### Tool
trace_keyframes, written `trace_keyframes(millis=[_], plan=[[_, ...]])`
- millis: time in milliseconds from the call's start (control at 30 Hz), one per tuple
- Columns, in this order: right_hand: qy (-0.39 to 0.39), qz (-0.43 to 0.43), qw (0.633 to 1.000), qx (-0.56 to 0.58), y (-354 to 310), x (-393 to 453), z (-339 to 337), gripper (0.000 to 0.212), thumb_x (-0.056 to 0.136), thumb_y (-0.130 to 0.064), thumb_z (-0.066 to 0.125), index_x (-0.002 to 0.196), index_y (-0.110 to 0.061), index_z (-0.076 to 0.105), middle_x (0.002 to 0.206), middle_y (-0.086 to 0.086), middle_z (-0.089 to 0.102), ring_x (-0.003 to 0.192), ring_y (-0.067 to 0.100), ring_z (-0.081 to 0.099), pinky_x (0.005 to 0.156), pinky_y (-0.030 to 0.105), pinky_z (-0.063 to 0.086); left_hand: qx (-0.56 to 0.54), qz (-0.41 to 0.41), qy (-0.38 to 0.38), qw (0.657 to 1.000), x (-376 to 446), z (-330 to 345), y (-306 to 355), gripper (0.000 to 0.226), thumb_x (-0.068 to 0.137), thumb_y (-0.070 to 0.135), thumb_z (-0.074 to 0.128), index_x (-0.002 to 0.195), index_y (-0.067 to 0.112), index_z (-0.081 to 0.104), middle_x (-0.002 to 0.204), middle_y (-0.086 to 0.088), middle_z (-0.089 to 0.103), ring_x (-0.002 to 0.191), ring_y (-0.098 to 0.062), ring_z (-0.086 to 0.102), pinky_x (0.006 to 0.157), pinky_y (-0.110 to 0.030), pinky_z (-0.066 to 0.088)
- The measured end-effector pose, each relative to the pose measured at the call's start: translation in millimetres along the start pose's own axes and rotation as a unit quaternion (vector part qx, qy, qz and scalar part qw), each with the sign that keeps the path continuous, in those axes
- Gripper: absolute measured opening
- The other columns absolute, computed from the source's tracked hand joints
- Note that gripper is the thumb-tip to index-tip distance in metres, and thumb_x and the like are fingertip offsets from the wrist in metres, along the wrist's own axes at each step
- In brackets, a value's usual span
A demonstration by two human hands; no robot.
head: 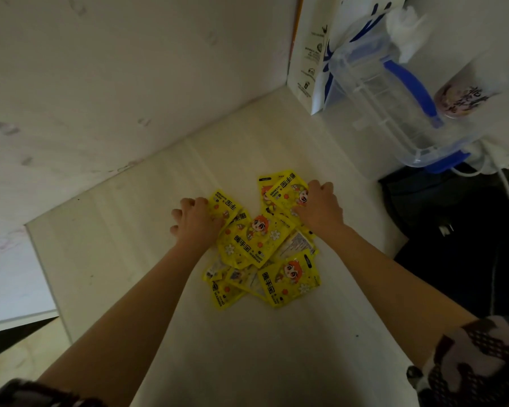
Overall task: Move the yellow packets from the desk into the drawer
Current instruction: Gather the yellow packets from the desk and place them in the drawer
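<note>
Far right corner: a clear plastic container [394, 92] with blue clips leans by a white paper bag [309, 60] (printed side out), black bag [453, 230] below.

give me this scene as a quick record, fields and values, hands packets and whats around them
surface: pale desk
yellow packets: loose overlapping pile at mid-desk, some face up, some showing their backs
left hand: curled on the pile's left edge
right hand: curled on the pile's far right packets
grip: cannot tell if either hand is closed on a packet
clear container: blue clips, far right
paper bag: upright, beside the container
drawer: not identifiable in view
</note>
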State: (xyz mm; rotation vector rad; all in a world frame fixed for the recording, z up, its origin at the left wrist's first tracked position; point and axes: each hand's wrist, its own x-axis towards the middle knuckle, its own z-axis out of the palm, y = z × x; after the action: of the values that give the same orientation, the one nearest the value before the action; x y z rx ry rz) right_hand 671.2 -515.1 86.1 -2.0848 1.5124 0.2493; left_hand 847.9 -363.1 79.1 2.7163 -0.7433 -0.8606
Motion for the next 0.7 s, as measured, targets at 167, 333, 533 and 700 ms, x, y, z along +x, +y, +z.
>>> trace_keyframes(millis=[167, 333, 533, 700], plan=[[0.022, 0.002, 0.999, 0.036, 13, -8, -3, 0.044, 0.084, -0.036, 0.065, 0.113, -0.012, 0.043, 0.115, 0.014, 0.053, 0.102, 0.034, 0.055, 0.087, 0.049, 0.047, -0.040, -0.053, -0.013, 0.998, 1, -8, -1, 0.076, 0.078, 0.038, 0.073, 0.139, 0.019, 0.032, 0.139, -0.013, 0.036, 0.128, -0.037, 0.036, 0.099, -0.055, 0.032], [0.069, -0.034, 0.996, 0.038, 32, -31, -9, 0.023, 0.088, -0.031, 0.058, 0.093, -0.018, 0.041, 0.097, 0.010, 0.060, 0.089, 0.031, 0.056, 0.073, 0.043, 0.048, -0.046, -0.091, -0.007, 0.995, -1, -21, -14, 0.051, 0.077, 0.035, 0.072, 0.119, 0.019, 0.048, 0.098, -0.003, 0.056, 0.117, -0.030, 0.049, 0.094, -0.044, 0.029], [0.026, -0.147, 0.987, 0.051, 52, -74, -7, 0.016, 0.090, -0.028, 0.058, 0.094, -0.014, 0.049, 0.086, 0.008, 0.058, 0.084, 0.028, 0.052, 0.070, 0.040, 0.045, -0.185, -0.021, 0.020, 0.982, -16, -39, -16, 0.025, 0.074, 0.025, 0.078, 0.091, 0.013, 0.065, 0.086, -0.006, 0.065, 0.090, -0.030, 0.065, 0.072, -0.035, 0.051], [-0.093, -0.212, 0.973, -0.021, 58, -102, -8, 0.016, 0.092, -0.028, 0.058, 0.104, -0.019, 0.054, 0.099, 0.001, 0.057, 0.095, 0.021, 0.046, 0.078, 0.035, 0.042, -0.227, 0.033, -0.019, 0.973, -27, -42, 11, 0.028, 0.064, 0.024, 0.085, 0.084, 0.022, 0.066, 0.088, -0.003, 0.071, 0.085, -0.023, 0.068, 0.078, -0.043, 0.058]])
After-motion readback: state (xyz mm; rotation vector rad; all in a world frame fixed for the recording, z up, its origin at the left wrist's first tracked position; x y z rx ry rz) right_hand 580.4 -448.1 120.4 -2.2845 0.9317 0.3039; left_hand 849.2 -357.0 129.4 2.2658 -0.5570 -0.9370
